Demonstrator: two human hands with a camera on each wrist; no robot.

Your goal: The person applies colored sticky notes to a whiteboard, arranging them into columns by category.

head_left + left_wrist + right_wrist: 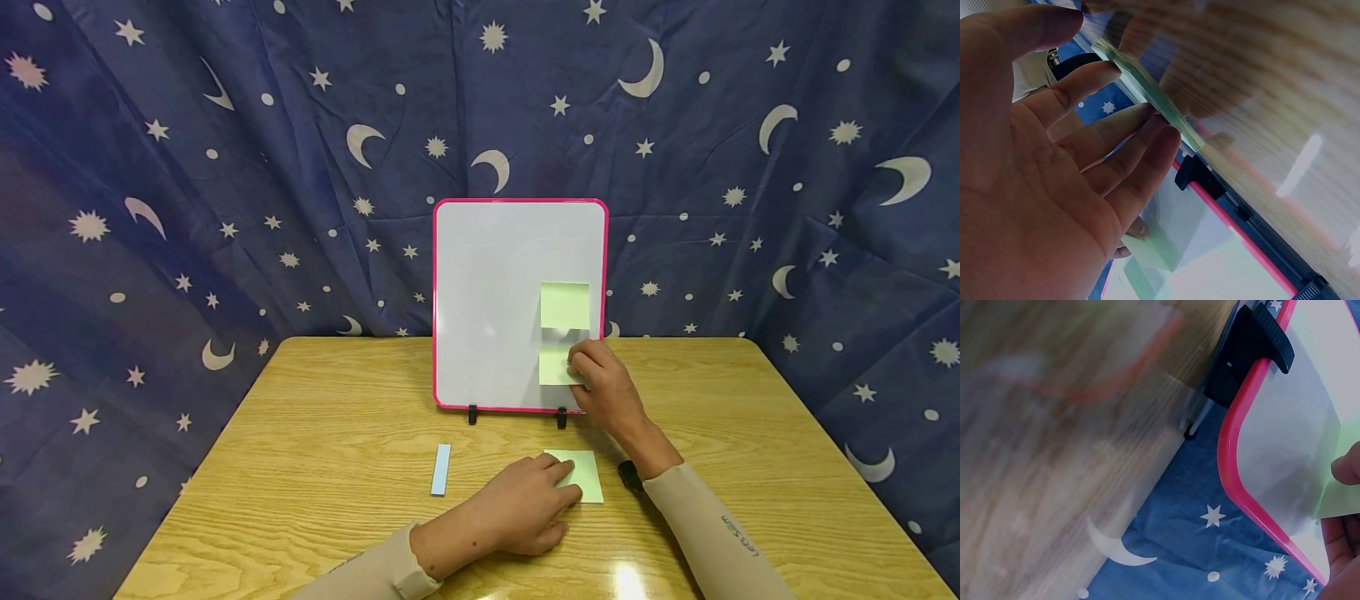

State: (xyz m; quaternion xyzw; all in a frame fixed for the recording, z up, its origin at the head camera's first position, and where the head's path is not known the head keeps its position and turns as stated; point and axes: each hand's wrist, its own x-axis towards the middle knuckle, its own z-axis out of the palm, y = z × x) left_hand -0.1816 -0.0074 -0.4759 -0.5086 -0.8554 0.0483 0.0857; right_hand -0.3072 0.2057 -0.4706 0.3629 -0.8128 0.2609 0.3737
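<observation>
A whiteboard [487, 292] with a pink frame stands upright on the table. My right hand [609, 396] pinches the right edge of a pale green sticky note [555, 367] low on the board's right side. In the right wrist view the thumb [1349, 467] lies on one face of that note, with fingers behind it. Directly above is another green sticky note [565, 306] on the board. On the table, my left hand [521, 504] rests its loosely extended fingertips on a pad of green sticky notes [588, 482]; the left wrist view shows them along the pad's edge.
Black clips [472, 414] support the board's lower edge. A light blue strip [440, 470] lies on the wooden table [337, 433], left of the pad. A black object [629, 476] is partly hidden beneath the right forearm. Behind hangs a blue star-and-moon cloth [300, 167].
</observation>
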